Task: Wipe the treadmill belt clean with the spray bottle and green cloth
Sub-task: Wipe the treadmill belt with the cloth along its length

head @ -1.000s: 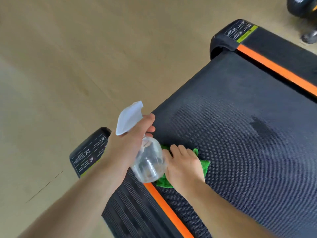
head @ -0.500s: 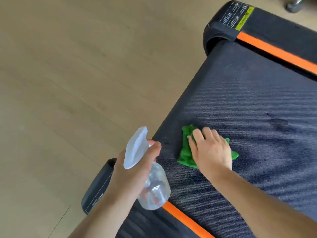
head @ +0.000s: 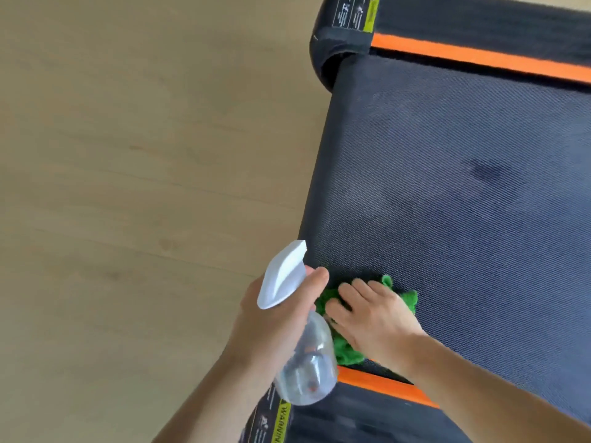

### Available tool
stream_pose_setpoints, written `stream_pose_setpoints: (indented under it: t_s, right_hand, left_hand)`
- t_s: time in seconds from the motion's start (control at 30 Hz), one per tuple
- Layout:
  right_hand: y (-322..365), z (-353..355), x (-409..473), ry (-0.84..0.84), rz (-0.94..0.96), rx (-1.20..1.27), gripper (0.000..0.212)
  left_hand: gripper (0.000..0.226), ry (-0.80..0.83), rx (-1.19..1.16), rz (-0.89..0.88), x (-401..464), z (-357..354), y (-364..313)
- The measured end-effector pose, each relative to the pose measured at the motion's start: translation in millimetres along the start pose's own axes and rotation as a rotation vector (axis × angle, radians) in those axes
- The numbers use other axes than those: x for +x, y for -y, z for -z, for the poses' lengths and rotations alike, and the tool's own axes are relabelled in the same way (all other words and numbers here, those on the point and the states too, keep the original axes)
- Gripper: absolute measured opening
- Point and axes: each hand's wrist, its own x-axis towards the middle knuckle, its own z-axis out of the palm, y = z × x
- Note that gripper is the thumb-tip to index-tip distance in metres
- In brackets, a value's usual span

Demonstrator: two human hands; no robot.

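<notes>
We've got the right hand (head: 372,318) flat, fingers spread, pressing the green cloth (head: 347,351) onto the treadmill belt (head: 463,219) at its near-left corner, just beside the orange side strip (head: 380,383). Left hand (head: 275,318) grip wrapped round the spray bottle (head: 303,362) neck, held above the belt edge. Dark wet patch (head: 484,174) mid-belt is not yet wiped. Risks: cloth bunches under the palm and smears; bottle tips or clips the wiping hand, they're nearly touching.

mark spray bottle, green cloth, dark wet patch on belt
spray bottle (head: 307,375), head view, clear body below the hand.
green cloth (head: 347,351), head view, fold near orange stripe.
dark wet patch (head: 484,174), head view, its centre.
</notes>
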Motion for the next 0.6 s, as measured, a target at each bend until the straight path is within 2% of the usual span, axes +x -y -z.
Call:
stream_pose_setpoints:
  t_s: [0.07,0.2,0.27,0.33,0.43,0.53,0.6]
  right_hand:
    - [-28,-3,28,-0.053,0.006,-0.037,0.014]
    - [-69,-7,93,-0.142,-0.464,-0.076,0.019]
    - [-52,-8,95,-0.150,-0.562,-0.047,0.017]
    - [-11,-6,71,-0.139,-0.511,0.044,0.014]
    - [47,0,22,-0.012,-0.260,0.168,0.012]
    - [37,-4,19,-0.033,-0.026,0.162,0.010]
    - [9,-5,41,-0.061,-0.008,0.090,0.008]
  left_hand:
    - [0.033,0.016,-0.020,0.067,12,-1,7]
    - [0.037,0.005,0.037,0.129,36,-3,21]
    - [0.037,-0.018,0.053,0.125,41,1,30]
    - [0.040,-0.043,0.065,0.173,33,3,25]
    - [0.036,-0.088,0.075,0.177,5,9,1]
    - [0.036,-0.077,0.070,0.164,-19,17,-16]
    - [0.046,-0.043,0.059,0.166,-16,19,-30]
